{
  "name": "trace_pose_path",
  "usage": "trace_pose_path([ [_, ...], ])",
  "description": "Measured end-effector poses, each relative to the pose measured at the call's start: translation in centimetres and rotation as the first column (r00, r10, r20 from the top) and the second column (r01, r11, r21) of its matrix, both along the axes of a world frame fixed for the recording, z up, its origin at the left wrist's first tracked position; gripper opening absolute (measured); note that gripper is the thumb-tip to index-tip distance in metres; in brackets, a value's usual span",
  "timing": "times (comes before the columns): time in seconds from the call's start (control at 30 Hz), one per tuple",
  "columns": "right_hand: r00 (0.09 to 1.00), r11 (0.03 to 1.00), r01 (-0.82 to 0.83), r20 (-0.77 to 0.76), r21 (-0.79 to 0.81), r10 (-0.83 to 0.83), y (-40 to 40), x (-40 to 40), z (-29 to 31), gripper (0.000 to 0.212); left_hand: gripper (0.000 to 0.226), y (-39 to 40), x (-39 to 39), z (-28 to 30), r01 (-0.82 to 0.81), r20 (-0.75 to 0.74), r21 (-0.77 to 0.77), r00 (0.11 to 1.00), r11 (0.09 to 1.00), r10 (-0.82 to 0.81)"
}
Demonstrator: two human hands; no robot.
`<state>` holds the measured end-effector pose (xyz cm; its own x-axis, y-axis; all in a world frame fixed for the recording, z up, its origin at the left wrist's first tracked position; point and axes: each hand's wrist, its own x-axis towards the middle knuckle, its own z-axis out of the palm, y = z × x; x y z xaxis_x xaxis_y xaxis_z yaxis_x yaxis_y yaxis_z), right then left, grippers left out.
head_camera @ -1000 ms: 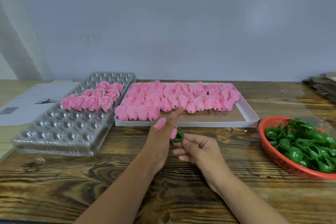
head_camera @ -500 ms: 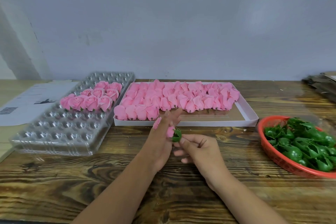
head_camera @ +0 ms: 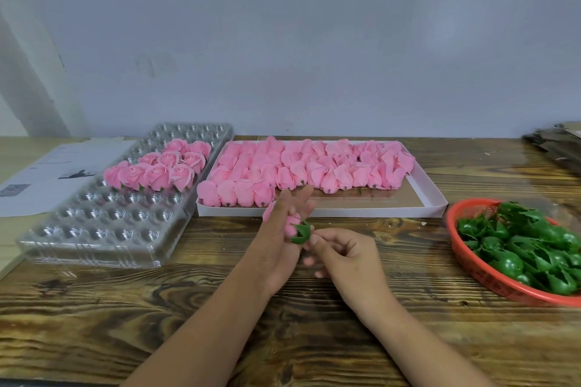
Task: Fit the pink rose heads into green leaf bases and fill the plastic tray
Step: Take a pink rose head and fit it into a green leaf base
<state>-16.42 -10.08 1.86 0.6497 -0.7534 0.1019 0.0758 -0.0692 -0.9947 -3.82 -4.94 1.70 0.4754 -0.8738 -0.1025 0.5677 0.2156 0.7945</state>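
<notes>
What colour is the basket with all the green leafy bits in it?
The basket is red-orange, holding the dark green leaf bases. It shows in the head view, at the right.

plain pale grey wall (head_camera: 314, 41), dark-grained wooden table (head_camera: 94, 308), perhaps a white pillar (head_camera: 28, 78) at left

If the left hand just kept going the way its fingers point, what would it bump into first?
The left hand points away from the person, toward the white box. It would likely meet the box's near wall or the front row of loose pink rose heads, though depth is hard to judge.
</notes>
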Motion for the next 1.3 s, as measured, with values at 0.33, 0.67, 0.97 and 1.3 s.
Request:
trace_pose_path([
  [0.33,1.0,1.0,-0.006,0.022,-0.007,0.007,0.0,0.2,-0.1,0.02,0.033,0.1,-0.6,0.2,0.017,0.013,0.022,1.0,1.0,-0.018],
  [0.67,0.998,1.0,-0.027,0.056,0.016,0.026,-0.1,0.5,-0.2,0.017,0.045,0.4,-0.5,0.1,0.056,0.017,-0.038,0.998,0.998,-0.056],
  [0.97,0.997,0.98,0.059,-0.034,-0.192,-0.067,-0.3,0.5,-1.0,0.029,0.034,0.3,-0.9,1.0,-0.037,-0.037,-0.029,0.999,0.999,0.036],
  [1.3,0.996,0.954,0.046,-0.058,-0.295,-0.066,-0.4,0.2,-1.3,0.025,0.032,0.0,-0.4,0.0,0.012,-0.053,-0.027,0.999,1.0,-0.013],
])
